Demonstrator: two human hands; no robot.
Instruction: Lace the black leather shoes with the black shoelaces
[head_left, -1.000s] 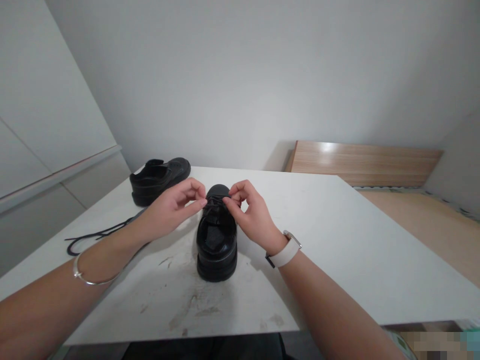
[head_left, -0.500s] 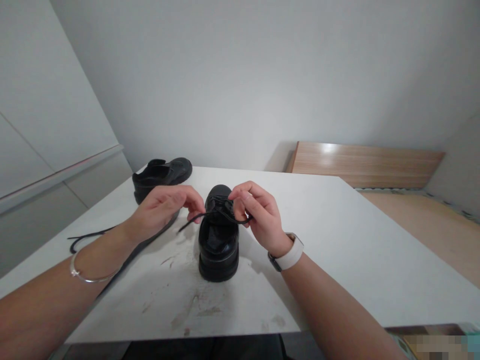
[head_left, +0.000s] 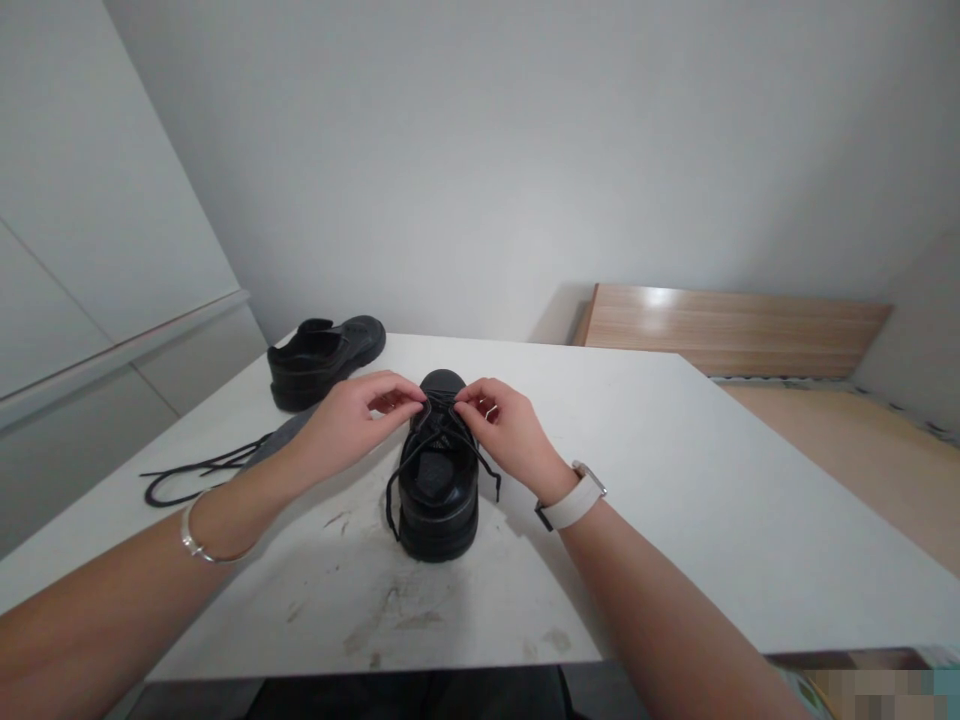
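Note:
A black shoe (head_left: 439, 500) stands on the white table with its heel towards me and its toe away. Its black lace crosses over the tongue, and the two ends hang down at either side. My left hand (head_left: 360, 420) pinches the left edge of the lacing flap, thumb against fingers. On the other side, my right hand (head_left: 510, 425) pinches the right edge of the flap in the same way. What exactly lies between the fingertips is too small to make out.
Another black shoe (head_left: 322, 360) stands at the back left of the table (head_left: 637, 500). A loose black lace (head_left: 180, 500) and a grey insole-like piece (head_left: 281, 437) lie beside my left forearm. A wooden headboard (head_left: 735, 325) is beyond.
Both hands have let go of the lace ends, which now hang beside the shoe. The fingertips have moved to the two sides of the lacing.

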